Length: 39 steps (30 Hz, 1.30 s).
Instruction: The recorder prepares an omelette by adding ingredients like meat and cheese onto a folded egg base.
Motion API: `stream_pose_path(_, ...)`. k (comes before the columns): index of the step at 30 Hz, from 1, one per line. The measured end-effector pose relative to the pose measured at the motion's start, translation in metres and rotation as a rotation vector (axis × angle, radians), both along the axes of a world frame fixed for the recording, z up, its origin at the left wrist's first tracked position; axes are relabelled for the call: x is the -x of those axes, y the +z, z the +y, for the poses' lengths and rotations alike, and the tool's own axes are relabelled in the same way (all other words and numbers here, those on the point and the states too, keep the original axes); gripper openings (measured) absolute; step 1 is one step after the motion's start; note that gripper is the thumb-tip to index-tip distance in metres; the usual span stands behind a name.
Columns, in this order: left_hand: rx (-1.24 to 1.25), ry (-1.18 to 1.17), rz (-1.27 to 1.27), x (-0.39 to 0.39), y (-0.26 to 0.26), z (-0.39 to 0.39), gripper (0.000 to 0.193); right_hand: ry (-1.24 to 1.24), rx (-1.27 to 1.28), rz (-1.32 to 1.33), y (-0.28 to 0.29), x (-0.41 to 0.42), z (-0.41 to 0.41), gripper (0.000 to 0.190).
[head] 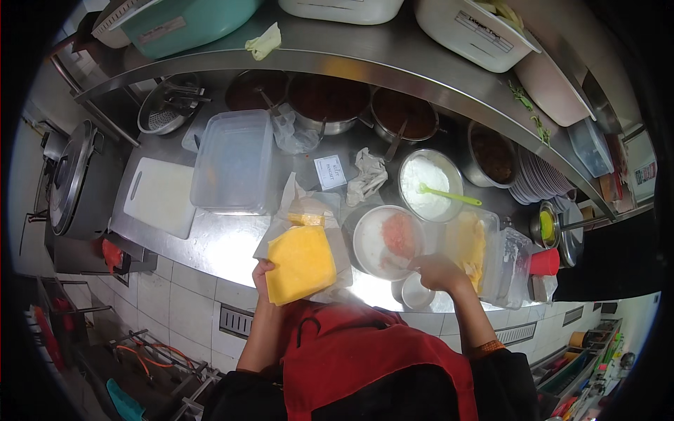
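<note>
My left hand [262,277] holds a stack of square yellow dough wrappers [301,266] by its left edge, over opened wrapping paper [341,252]. More yellow wrappers [306,219] lie in the paper behind the stack. My right hand [441,271] is at the near right rim of a round white bowl [367,251], its fingers closed on a utensil whose blurred end reaches into the bowl. Pink minced filling [398,234] sits at the bowl's right side. Just below my right hand stands a small round cup [418,296].
Behind the bowl, a metal bowl of white powder [424,176] holds a green spoon [453,196]. A plastic container of yellow wrappers [491,231] stands right. Left are a clear lidded box [231,163] and white cutting board [158,197]. Sauce pots [327,100] stand under the steel shelf [337,63].
</note>
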<state>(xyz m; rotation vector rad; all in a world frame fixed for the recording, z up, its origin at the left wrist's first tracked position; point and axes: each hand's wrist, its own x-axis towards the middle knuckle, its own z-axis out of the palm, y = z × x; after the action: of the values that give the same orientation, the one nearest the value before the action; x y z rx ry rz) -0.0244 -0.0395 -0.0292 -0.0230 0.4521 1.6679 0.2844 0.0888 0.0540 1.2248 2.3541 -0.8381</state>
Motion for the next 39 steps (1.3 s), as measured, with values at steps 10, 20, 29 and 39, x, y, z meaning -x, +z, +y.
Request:
stream_pose_path(10, -0.043, -0.019, -0.074, 0.003, -0.006, -0.003, 0.065, 0.11, 0.189, 0.054, -0.003, 0.0, 0.014, 0.037)
stream_pose_path(20, 0.021, -0.018, 0.007, 0.0, -0.003, 0.0, 0.063, 0.11, 0.066, 0.084, -0.019, -0.016, 0.025, 0.034)
stream_pose_path(29, 0.023, 0.0, 0.007, -0.002, -0.001, 0.001, 0.061, 0.077, 0.332, 0.084, 0.005, -0.002, 0.028, 0.036)
stream_pose_path(39, -0.108, -0.137, -0.115, -0.003, -0.016, 0.0, 0.067, -0.169, 0.621, 0.146, -0.008, -0.03, 0.046, 0.041)
